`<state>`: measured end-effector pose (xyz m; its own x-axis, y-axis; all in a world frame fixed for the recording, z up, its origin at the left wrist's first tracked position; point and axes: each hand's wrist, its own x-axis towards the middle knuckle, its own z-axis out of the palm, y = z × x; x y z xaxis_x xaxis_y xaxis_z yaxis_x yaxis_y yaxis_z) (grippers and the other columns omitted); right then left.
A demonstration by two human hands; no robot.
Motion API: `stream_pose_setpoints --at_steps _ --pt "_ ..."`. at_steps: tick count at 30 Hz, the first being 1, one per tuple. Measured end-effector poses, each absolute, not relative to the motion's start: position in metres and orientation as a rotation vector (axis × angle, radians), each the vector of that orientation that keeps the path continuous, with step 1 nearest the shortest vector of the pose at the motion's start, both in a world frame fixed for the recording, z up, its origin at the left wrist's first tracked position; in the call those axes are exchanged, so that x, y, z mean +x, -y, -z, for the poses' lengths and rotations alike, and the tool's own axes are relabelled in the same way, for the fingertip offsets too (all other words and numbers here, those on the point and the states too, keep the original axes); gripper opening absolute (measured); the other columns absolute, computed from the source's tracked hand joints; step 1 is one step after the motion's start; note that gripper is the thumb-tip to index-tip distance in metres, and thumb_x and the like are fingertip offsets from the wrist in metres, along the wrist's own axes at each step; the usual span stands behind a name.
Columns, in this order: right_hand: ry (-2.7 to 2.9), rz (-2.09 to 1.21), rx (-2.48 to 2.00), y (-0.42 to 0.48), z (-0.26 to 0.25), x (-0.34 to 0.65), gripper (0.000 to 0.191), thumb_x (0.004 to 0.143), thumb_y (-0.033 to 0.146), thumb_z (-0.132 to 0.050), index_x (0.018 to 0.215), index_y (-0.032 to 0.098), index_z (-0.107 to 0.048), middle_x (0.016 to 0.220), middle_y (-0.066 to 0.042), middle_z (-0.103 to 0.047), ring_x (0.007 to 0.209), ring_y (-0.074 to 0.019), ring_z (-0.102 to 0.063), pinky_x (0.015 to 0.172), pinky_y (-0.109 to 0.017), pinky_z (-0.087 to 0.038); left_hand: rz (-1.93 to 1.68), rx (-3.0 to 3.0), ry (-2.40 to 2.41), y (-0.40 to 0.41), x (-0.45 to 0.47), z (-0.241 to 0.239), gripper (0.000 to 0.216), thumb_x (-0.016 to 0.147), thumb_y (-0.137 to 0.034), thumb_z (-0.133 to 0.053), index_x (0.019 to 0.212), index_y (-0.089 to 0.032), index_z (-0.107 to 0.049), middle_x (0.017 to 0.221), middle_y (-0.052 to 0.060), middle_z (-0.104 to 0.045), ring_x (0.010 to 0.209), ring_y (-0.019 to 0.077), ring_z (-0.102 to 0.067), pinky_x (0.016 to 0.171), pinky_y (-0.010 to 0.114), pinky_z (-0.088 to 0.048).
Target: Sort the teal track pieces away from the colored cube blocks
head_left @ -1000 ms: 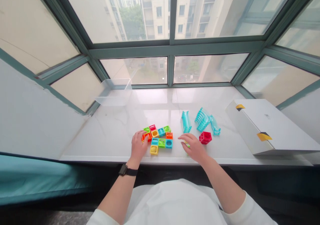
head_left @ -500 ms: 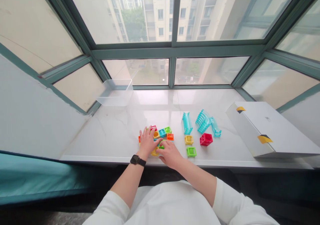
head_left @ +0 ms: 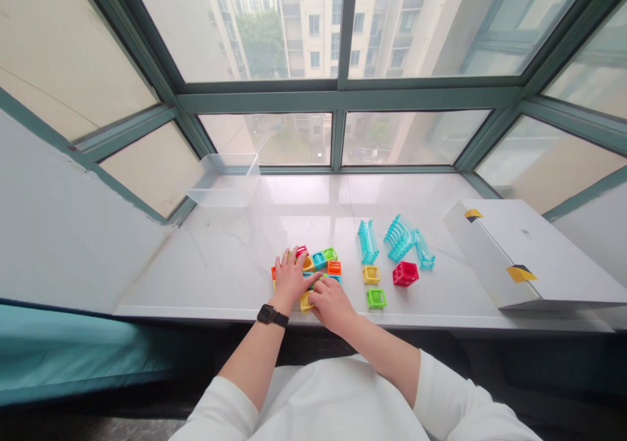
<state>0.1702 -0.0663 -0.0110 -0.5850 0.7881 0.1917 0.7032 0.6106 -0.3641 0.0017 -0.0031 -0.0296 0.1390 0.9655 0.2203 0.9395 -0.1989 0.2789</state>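
Head view: block cluster (head_left: pixel 319 260) lay lower centre, seemingly part-built; my left hand (head_left: pixel 289 279) spread over it, my right hand (head_left: pixel 334 302) curled, hold indiscernible. Unattached, further right: yellow block (head_left: pixel 371 280), green block (head_left: pixel 377 306), red block (head_left: pixel 405 274).

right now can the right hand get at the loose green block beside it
Likely yes: the right hand is busy at the block cluster, but the loose green block sits just to its right, with nothing visible between them.

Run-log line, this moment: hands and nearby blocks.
left hand: over block cluster | right hand: at cluster | grips: unclear | right of cluster: yellow block, green block, red block
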Motion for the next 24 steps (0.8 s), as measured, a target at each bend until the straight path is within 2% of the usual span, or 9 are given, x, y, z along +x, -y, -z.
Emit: stream_pose_setpoints --at_steps 3,7,10,13,17,20,22,24 --pt "2.475 -0.375 -1.135 0.066 0.009 0.175 0.008 0.086 0.016 -0.074 0.083 0.022 -0.071 0.092 -0.006 -0.067 0.098 -0.026 -0.06 0.097 -0.044 -0.049 -0.566 2.309 -1.927 0.003 0.001 0.031 0.071 0.087 -0.064 -0.071 0.146 -0.028 -0.057 0.162 0.014 -0.047 0.152 0.0424 -0.034 0.124 0.066 -0.023" --pt "2.31 -0.508 -1.042 0.066 -0.004 0.197 0.011 0.088 0.015 -0.073 0.084 0.024 -0.07 0.101 -0.004 -0.072 0.102 -0.0232 -0.065 0.102 -0.043 -0.049 -0.565 2.306 -1.907 0.003 0.0 0.031 0.072 0.086 -0.064 -0.072 0.147 -0.028 -0.056 0.163 0.014 -0.045 0.153 0.0426 -0.033 0.124 0.066 -0.023" --pt "2.048 -0.641 -1.088 0.067 -0.02 0.223 0.01 0.09 0.015 -0.069 0.089 0.025 -0.071 0.108 -0.005 -0.075 0.106 -0.0227 -0.069 0.099 -0.041 -0.052 -0.543 2.299 -1.891 0.002 -0.001 0.03 0.071 0.087 -0.064 -0.071 0.147 -0.028 -0.057 0.164 0.014 -0.044 0.154 0.0424 -0.032 0.124 0.065 -0.023" --pt "1.766 -0.696 -1.19 0.068 -0.032 0.252 0.006 0.094 0.024 -0.067 0.096 0.025 -0.072 0.115 -0.007 -0.076 0.11 -0.0244 -0.071 0.099 -0.042 -0.056 -0.516 2.283 -1.874 0.001 -0.002 0.03 0.07 0.087 -0.062 -0.071 0.147 -0.028 -0.057 0.165 0.013 -0.043 0.155 0.0424 -0.031 0.124 0.068 -0.021" --pt "1.512 -0.736 -1.248 0.072 -0.039 0.283 0.02 0.096 0.043 -0.069 0.099 0.024 -0.074 0.117 -0.01 -0.076 0.107 -0.0255 -0.073 0.09 -0.04 -0.063 -0.527 2.212 -1.87 0.003 0.0 0.025 0.065 0.088 -0.056 -0.073 0.144 -0.027 -0.059 0.165 0.015 -0.042 0.156 0.0445 -0.028 0.123 0.074 -0.016" --pt "1.448 -0.732 -1.251 0.077 -0.041 0.296 0.024 0.096 0.046 -0.069 0.101 0.023 -0.075 0.12 -0.011 -0.074 0.106 -0.0254 -0.074 0.086 -0.038 -0.064 -0.71 2.158 -1.82 0.012 0.011 0.008 0.053 0.094 -0.05 -0.068 0.141 -0.026 -0.061 0.161 0.015 -0.047 0.156 0.043 -0.029 0.125 0.072 -0.015" --pt "1.457 -0.679 -1.256 0.08 -0.042 0.3 0.023 0.096 0.044 -0.069 0.102 0.023 -0.076 0.121 -0.012 -0.074 0.107 -0.0256 -0.074 0.085 -0.038 -0.065 -0.872 2.101 -1.626 0.023 0.025 -0.01 0.044 0.101 -0.046 -0.058 0.14 -0.026 -0.06 0.156 0.013 -0.054 0.151 0.0355 -0.04 0.126 0.062 -0.026" --pt "1.496 -0.614 -1.258 0.083 -0.044 0.299 0.02 0.097 0.04 -0.069 0.103 0.024 -0.077 0.122 -0.012 -0.075 0.108 -0.0257 -0.074 0.084 -0.037 -0.065 -0.909 1.957 -1.374 0.037 0.042 -0.03 0.046 0.104 -0.047 -0.052 0.144 -0.026 -0.057 0.148 0.012 -0.061 0.137 0.0294 -0.056 0.116 0.049 -0.045"
